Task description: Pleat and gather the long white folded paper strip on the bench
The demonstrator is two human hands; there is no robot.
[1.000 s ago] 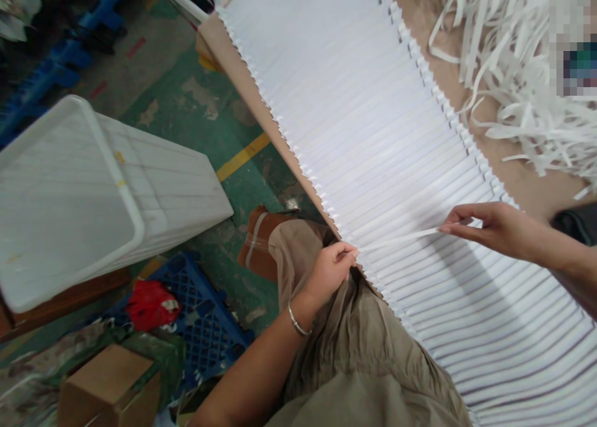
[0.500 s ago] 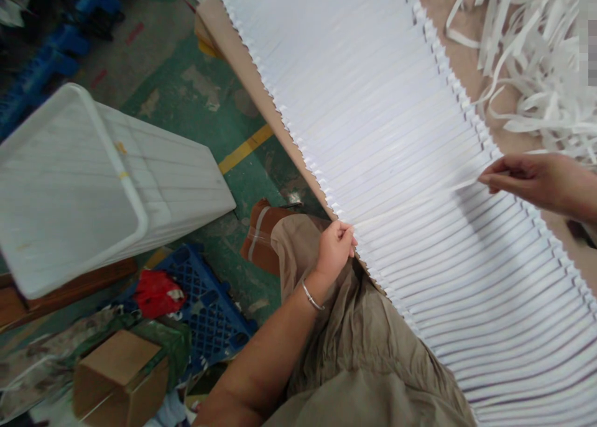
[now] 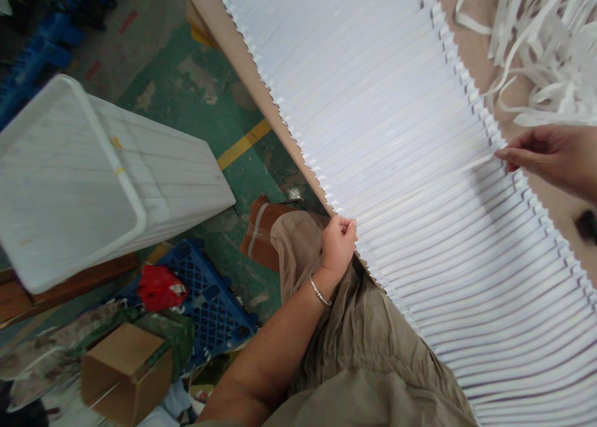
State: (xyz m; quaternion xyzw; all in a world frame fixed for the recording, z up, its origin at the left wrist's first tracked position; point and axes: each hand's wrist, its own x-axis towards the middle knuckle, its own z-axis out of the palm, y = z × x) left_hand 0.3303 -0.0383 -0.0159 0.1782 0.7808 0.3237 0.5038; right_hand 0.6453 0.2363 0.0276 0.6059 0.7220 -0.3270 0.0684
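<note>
A narrow white strip (image 3: 473,165) runs across a long row of overlapping white sheets (image 3: 345,97), which have small folded bits along both edges. My left hand (image 3: 339,243), wearing a bracelet, pinches one end of the strip at the near edge of the row. At the far edge, the thumb and fingers of my right hand (image 3: 555,156) are closed on the other end. Between the hands the strip looks taut and slightly raised on the right. Its middle is hard to tell from the sheets below.
Loose white strips (image 3: 555,66) lie in a heap on the brown table (image 3: 270,119), beyond the row. To the left, a tall white bin (image 3: 172,166) stands on the green floor. A blue pallet (image 3: 214,309), a red bag (image 3: 161,287) and an open cardboard box (image 3: 125,365) are lower left.
My right hand has moved outward and up toward the far edge, drawing the strip along. My left hand stays at the near edge. The whole view has shifted slightly.
</note>
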